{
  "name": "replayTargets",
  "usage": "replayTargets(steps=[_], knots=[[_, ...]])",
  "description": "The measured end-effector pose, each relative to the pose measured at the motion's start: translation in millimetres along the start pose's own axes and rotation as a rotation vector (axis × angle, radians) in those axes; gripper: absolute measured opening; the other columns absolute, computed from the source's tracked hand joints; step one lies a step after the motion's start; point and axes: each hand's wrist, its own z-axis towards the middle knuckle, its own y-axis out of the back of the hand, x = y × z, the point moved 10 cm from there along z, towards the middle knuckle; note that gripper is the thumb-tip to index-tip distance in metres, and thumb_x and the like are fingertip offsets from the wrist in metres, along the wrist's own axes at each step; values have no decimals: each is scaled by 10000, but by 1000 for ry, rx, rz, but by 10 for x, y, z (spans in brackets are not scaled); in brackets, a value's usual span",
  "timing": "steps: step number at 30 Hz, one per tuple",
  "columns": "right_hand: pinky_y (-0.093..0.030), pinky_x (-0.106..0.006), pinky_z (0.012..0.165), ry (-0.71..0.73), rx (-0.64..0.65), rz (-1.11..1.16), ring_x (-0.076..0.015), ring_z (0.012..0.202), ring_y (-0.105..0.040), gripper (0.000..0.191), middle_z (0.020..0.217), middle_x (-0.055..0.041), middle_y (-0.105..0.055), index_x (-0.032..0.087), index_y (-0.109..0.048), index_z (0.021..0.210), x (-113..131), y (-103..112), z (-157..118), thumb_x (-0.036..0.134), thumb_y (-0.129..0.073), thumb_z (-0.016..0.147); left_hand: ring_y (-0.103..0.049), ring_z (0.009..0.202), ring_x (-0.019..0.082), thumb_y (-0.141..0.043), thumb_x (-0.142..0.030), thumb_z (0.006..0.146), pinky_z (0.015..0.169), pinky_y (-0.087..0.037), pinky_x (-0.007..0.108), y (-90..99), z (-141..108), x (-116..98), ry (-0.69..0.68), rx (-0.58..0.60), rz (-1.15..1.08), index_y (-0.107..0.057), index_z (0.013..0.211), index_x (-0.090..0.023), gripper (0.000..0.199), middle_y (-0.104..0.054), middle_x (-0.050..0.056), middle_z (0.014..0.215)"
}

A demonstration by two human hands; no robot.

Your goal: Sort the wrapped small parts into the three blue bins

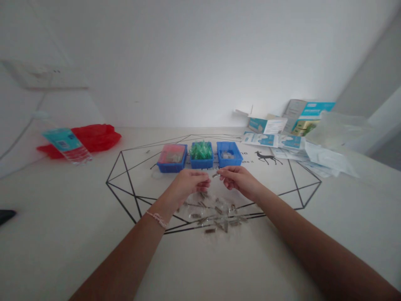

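Note:
In the head view my right hand pinches a small metallic piece between thumb and fingertips. Facing it, my left hand has its thumb and fingers pressed together; what they hold, if anything, is too small to make out. A gap separates the two hands. Below them lies a scatter of small metal pieces, several in clear plastic wrapping. Just beyond the hands stand three blue bins: the left bin with pink and pale items, the middle bin full of green strips, the right bin with a few whitish pieces.
A plastic bottle lies by a red bag at the left. On the right are opened boxes, flat blue-white packets and clear plastic bags. A dark object sits at the left edge. A wall rises behind the table.

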Motion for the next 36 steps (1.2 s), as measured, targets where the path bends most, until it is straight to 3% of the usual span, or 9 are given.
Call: replayTargets(steps=[9,12,16,20,24,27,31,36], knots=[[-314,-194,392,36,26,-69,-51,417,-480,356,568,32,-603,164,-658,692,-4,-21,20,469,-841,669,-567,577,115,-798,-285,658,520,-421,236,131,54,1,-32,-81,135,-724,752,-125,200,-622,9,624],[-297,-188,371,18,34,-72,-44,391,-460,332,562,32,-614,162,-670,704,-13,-27,10,448,-837,679,-579,554,118,-788,-301,669,505,-407,231,123,39,-2,-9,-83,136,-711,742,-129,202,-656,29,627],[-409,-190,428,-17,27,-29,-94,521,-616,256,760,-49,-741,164,-724,821,-24,-30,-2,358,-827,690,-663,650,161,-764,-400,723,559,-471,252,107,11,-22,-3,-82,100,-727,772,-119,288,-745,112,778],[-506,-224,527,49,1,-18,-167,719,-713,251,942,-91,-766,179,-750,882,21,1,24,356,-795,710,-667,675,177,-797,-388,687,607,-513,283,88,16,-89,-83,-78,100,-729,737,-114,287,-735,108,745],[-506,-225,553,206,-7,-113,-151,721,-681,213,829,-26,-754,206,-753,857,116,33,64,273,-788,658,-636,636,160,-821,-171,581,571,-502,272,69,20,-182,-189,-89,164,-718,731,-132,186,-714,58,697],[-501,-231,573,282,-8,-161,-142,719,-661,213,804,-13,-749,218,-763,860,173,37,75,247,-774,650,-624,627,151,-785,-126,590,546,-488,253,47,6,-233,-227,-93,187,-710,716,-139,147,-699,41,675],[-466,-246,537,318,-47,-238,-137,659,-609,238,804,-25,-741,208,-765,856,225,44,61,342,-804,664,-651,649,164,-744,-169,668,560,-505,263,15,-6,-220,-177,-94,189,-709,753,-129,101,-707,60,695],[-397,-257,490,322,-217,-270,-124,556,-514,260,637,-19,-659,183,-752,755,291,216,25,436,-787,705,-656,646,177,-707,-284,734,560,-502,280,20,-7,-222,-171,-105,188,-687,803,-146,155,-707,60,712]])
